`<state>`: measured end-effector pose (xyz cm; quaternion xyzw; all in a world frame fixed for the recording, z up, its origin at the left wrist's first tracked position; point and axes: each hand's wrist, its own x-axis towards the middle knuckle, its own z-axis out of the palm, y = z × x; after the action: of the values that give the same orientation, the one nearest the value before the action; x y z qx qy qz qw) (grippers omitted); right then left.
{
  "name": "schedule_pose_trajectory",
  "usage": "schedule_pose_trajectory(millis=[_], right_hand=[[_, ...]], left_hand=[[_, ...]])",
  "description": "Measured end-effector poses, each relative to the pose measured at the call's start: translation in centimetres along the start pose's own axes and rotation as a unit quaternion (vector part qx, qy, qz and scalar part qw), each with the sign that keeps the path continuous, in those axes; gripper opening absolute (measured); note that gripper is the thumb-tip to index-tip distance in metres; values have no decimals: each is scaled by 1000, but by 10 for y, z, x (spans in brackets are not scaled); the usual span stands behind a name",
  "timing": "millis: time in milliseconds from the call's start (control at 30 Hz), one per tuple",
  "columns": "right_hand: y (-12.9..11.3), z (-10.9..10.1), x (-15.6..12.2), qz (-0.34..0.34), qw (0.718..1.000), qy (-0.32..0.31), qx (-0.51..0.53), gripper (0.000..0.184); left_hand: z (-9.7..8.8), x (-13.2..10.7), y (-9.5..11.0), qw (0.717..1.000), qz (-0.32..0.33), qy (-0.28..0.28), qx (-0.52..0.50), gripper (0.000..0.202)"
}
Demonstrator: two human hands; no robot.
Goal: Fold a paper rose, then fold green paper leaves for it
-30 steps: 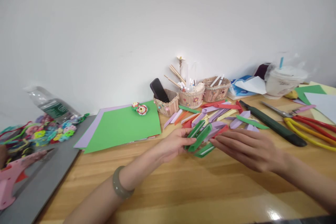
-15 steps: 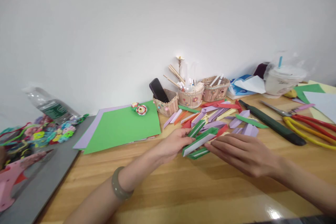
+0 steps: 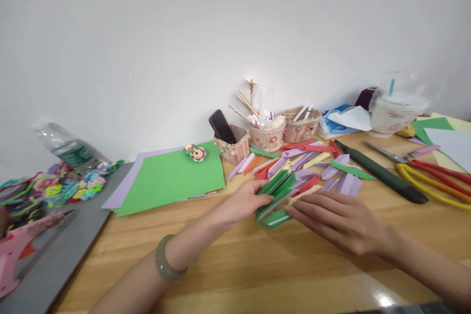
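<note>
My left hand (image 3: 246, 202) is closed around several folded green paper strips (image 3: 276, 187) with white edges showing, thumb on the near side. My right hand (image 3: 336, 218) reaches in from the right, fingers pressed together and its fingertips at the right end of the lowest green folded strip (image 3: 274, 219). The thumb of that hand is hidden. Right behind both hands lies a heap of folded paper strips in purple (image 3: 305, 158), red (image 3: 307, 185), yellow and orange.
Green paper sheets (image 3: 169, 176) lie left with two paper flowers (image 3: 197, 154). Decorated baskets (image 3: 231, 148) stand against the wall. A dark green cutter (image 3: 382, 176), scissors (image 3: 415, 164) and a lidded cup (image 3: 395, 115) are right; a pink glue gun (image 3: 18, 250) is far left.
The pale-faced green strip between my hands has tipped and now sits closer in line with the other green strips. My right hand has shifted slightly down; my left hand has barely moved.
</note>
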<state>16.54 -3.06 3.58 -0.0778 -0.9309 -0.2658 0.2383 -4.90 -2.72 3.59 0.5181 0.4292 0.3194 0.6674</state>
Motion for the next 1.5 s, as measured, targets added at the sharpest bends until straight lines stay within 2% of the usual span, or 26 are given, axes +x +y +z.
schedule_pose_trajectory(millis=[133, 233, 300, 367, 467, 533, 667, 767, 867, 967, 1033, 1167, 1267, 1333, 1400, 1500], right_hand=[[-1, 2, -1, 20, 999, -7, 27, 36], [-1, 4, 2, 117, 990, 39, 67, 26], [0, 3, 8, 191, 970, 67, 132, 23], [1, 2, 14, 244, 944, 70, 212, 22], [1, 0, 20, 295, 911, 73, 278, 19], [0, 0, 20, 311, 902, 81, 289, 17], [-1, -1, 19, 309, 901, 84, 293, 18], [0, -1, 18, 290, 912, 76, 281, 19], [0, -1, 16, 243, 941, 66, 227, 19], [-5, 0, 12, 164, 975, 34, 147, 20], [-10, 1, 10, 121, 985, 12, 120, 19], [-17, 1, 9, 112, 981, -47, 150, 21], [-18, 1, 6, 123, 963, -120, 206, 26], [-17, 1, 3, 134, 952, -140, 237, 21], [-16, 2, 2, 158, 954, -106, 231, 18], [-13, 4, 6, 193, 970, -16, 147, 18]], left_hand=[[0, -1, 3, 999, -31, 11, -12, 16], [0, -1, 4, 999, -42, 2, -17, 19], [0, -2, 5, 999, -45, -3, -16, 25], [0, -3, 5, 999, -41, 0, -14, 29], [0, -4, 6, 999, -28, 8, -13, 30], [-1, -3, 5, 1000, -21, 3, -11, 32], [-2, -2, 3, 1000, -11, -22, -10, 31], [-3, 0, 3, 999, -34, -20, -19, 31], [-2, 0, 3, 998, -54, -10, -23, 29], [-2, 0, 3, 999, -36, -7, -21, 26], [-2, 0, 3, 1000, -21, -8, -20, 25], [-3, -1, 3, 999, -35, -8, -24, 23], [-4, 0, 2, 999, -40, -7, -32, 20], [-6, 2, 1, 999, -37, -5, -36, 19], [-6, 3, -1, 999, -33, -9, -38, 18], [-6, 3, -1, 999, -28, -12, -30, 22]])
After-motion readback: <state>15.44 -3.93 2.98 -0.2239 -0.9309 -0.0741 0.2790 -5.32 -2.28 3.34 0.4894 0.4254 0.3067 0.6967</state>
